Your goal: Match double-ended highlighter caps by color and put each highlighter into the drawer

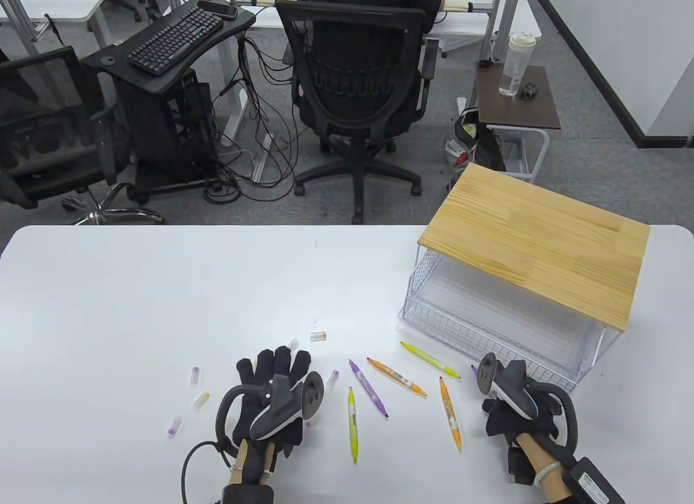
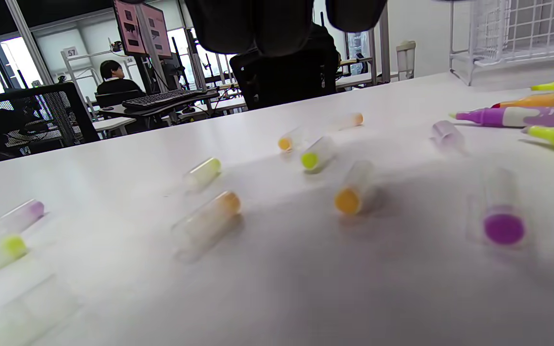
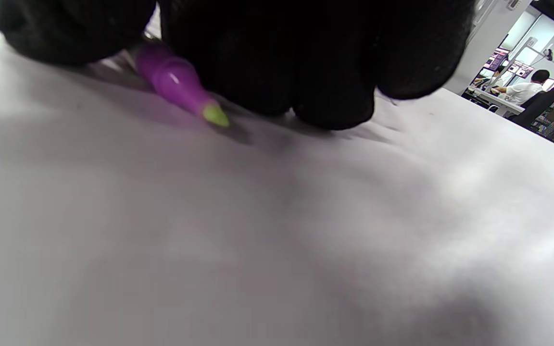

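Five uncapped highlighters lie between my hands: a yellow one (image 1: 352,425), a purple one (image 1: 368,389), an orange one (image 1: 397,376), a second yellow one (image 1: 430,359) and a second orange one (image 1: 450,413). Loose clear caps with coloured ends lie at the left, such as a purple cap (image 1: 195,376), a yellow cap (image 1: 201,400) and an orange cap (image 1: 317,336). My left hand (image 1: 276,365) hovers flat over more caps, with an orange cap (image 2: 349,197) below it. My right hand (image 1: 501,412) grips another purple highlighter (image 3: 173,79) low on the table.
A white wire drawer (image 1: 488,336) stands pulled out under a wooden top (image 1: 537,249) at the right, just beyond my right hand. Past the table's far edge are an office chair (image 1: 358,86), a keyboard stand (image 1: 173,37) and a side table (image 1: 518,100).
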### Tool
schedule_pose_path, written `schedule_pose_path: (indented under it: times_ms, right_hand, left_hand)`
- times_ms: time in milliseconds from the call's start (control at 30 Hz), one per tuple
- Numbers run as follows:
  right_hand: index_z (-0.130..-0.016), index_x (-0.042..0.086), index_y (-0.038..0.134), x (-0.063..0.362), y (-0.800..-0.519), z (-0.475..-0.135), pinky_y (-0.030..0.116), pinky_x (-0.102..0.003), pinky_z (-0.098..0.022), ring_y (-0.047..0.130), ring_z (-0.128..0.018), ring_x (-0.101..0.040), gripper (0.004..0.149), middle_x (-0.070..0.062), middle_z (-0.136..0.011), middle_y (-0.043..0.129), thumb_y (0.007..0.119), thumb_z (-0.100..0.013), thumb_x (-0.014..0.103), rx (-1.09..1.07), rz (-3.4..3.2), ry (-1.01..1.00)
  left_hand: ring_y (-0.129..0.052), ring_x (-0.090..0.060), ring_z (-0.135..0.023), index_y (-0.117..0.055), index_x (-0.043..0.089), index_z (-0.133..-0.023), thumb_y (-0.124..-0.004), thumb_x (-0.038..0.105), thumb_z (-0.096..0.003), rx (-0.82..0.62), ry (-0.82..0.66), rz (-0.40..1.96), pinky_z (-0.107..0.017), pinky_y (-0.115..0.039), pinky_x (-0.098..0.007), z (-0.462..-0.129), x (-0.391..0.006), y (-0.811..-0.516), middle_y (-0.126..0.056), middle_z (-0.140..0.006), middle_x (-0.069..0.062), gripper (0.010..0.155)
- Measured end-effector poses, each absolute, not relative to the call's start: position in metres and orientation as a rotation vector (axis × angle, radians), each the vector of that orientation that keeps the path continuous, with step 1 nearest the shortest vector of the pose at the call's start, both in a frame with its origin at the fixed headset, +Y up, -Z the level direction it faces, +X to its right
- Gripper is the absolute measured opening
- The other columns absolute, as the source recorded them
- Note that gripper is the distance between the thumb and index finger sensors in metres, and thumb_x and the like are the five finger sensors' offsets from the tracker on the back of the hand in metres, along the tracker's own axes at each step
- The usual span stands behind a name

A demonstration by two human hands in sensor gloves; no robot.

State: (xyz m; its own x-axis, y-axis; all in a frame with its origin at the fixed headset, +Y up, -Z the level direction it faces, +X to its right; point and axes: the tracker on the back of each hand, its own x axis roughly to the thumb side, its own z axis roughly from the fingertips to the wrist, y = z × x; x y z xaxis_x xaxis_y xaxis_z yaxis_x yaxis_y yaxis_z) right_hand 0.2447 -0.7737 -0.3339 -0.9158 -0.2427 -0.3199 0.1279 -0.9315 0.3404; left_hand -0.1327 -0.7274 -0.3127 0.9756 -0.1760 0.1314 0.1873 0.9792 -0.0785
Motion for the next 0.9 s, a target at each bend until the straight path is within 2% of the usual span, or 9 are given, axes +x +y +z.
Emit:
schedule_pose_path:
  times_ms: [133,233,300,400,567,667,733,833,900]
  right_hand:
    - [-0.09,0.015,0.06,0.245,-0.775,-0.334,0.054,-0.05,-0.076,0.077,-0.078,-0.036,0.057,-0.006,-0.081,0.075,0.067,-0.045,0.049,0.531,-2.878,-0.459]
    - [-0.09,0.015,0.06,0.247,-0.776,-0.335,0.05,-0.052,-0.077,0.077,-0.078,-0.036,0.054,-0.006,-0.08,0.075,0.068,-0.048,0.047,0.504,-2.912,-0.47]
    - [-0.091,0.016,0.062,0.249,-0.774,-0.333,0.048,-0.056,-0.076,0.076,-0.078,-0.037,0.051,-0.007,-0.081,0.075,0.071,-0.052,0.047,0.463,-2.985,-0.504]
    - [-0.091,0.016,0.065,0.249,-0.765,-0.327,0.055,-0.056,-0.075,0.079,-0.079,-0.037,0.049,-0.007,-0.083,0.078,0.073,-0.052,0.046,0.434,-3.029,-0.494]
    - [-0.092,0.019,0.069,0.227,-0.715,-0.316,0.064,-0.062,-0.069,0.084,-0.081,-0.041,0.05,-0.01,-0.088,0.083,0.076,-0.051,0.045,0.25,-3.22,-0.297]
    - [-0.094,0.019,0.068,0.194,-0.683,-0.318,0.067,-0.062,-0.066,0.087,-0.078,-0.04,0.049,-0.009,-0.088,0.084,0.077,-0.052,0.042,0.093,-3.355,-0.181]
    - [-0.094,0.02,0.068,0.173,-0.668,-0.325,0.067,-0.062,-0.066,0.088,-0.078,-0.039,0.049,-0.008,-0.088,0.085,0.077,-0.052,0.041,0.07,-3.352,-0.128]
    - [-0.095,0.023,0.066,0.153,-0.654,-0.337,0.065,-0.06,-0.069,0.087,-0.08,-0.036,0.049,-0.004,-0.089,0.084,0.076,-0.052,0.043,0.1,-3.386,-0.098]
    - [-0.095,0.021,0.066,0.143,-0.655,-0.34,0.064,-0.061,-0.068,0.087,-0.079,-0.037,0.049,-0.005,-0.088,0.084,0.076,-0.052,0.042,-0.008,-3.595,-0.215]
  left_hand:
    - [-0.081,-0.029,-0.096,-0.067,0.028,-0.105,-0.061,0.057,-0.0476,-0.039,-0.137,-0.199,-0.075,-0.055,-0.063,-0.308,-0.123,-0.721,-0.076,-0.11,-0.002,0.065]
    - [-0.096,-0.018,-0.077,-0.076,0.028,-0.098,-0.066,0.052,-0.0474,0.039,-0.108,-0.24,-0.071,-0.066,-0.055,-0.305,-0.115,-0.717,-0.093,-0.09,0.007,0.057]
    - [-0.1,-0.013,-0.067,-0.078,0.028,-0.096,-0.068,0.05,-0.0468,0.022,-0.117,-0.255,-0.068,-0.071,-0.049,-0.304,-0.111,-0.717,-0.098,-0.081,0.01,0.055]
    - [-0.102,-0.01,-0.065,-0.079,0.027,-0.096,-0.072,0.05,-0.044,-0.03,-0.136,-0.272,-0.067,-0.073,-0.047,-0.304,-0.106,-0.723,-0.1,-0.079,0.011,0.057]
    - [-0.105,-0.005,-0.06,-0.083,0.027,-0.091,-0.077,0.05,-0.039,-0.045,-0.116,-0.362,-0.066,-0.075,-0.043,-0.31,-0.104,-0.74,-0.103,-0.073,0.016,0.057]
    - [-0.106,-0.004,-0.058,-0.084,0.027,-0.09,-0.078,0.051,-0.0376,-0.065,-0.121,-0.359,-0.066,-0.075,-0.042,-0.312,-0.102,-0.747,-0.103,-0.072,0.017,0.058]
    - [-0.106,-0.004,-0.058,-0.083,0.028,-0.09,-0.078,0.052,-0.0371,-0.08,-0.13,-0.35,-0.066,-0.075,-0.043,-0.311,-0.101,-0.749,-0.103,-0.072,0.016,0.059]
    - [-0.105,-0.004,-0.059,-0.083,0.027,-0.091,-0.078,0.052,-0.0368,-0.092,-0.142,-0.36,-0.066,-0.075,-0.043,-0.31,-0.097,-0.75,-0.103,-0.073,0.016,0.06]
    - [-0.105,-0.004,-0.061,-0.081,0.028,-0.092,-0.078,0.052,-0.037,-0.12,-0.149,-0.387,-0.067,-0.074,-0.044,-0.311,-0.093,-0.753,-0.102,-0.075,0.016,0.06]
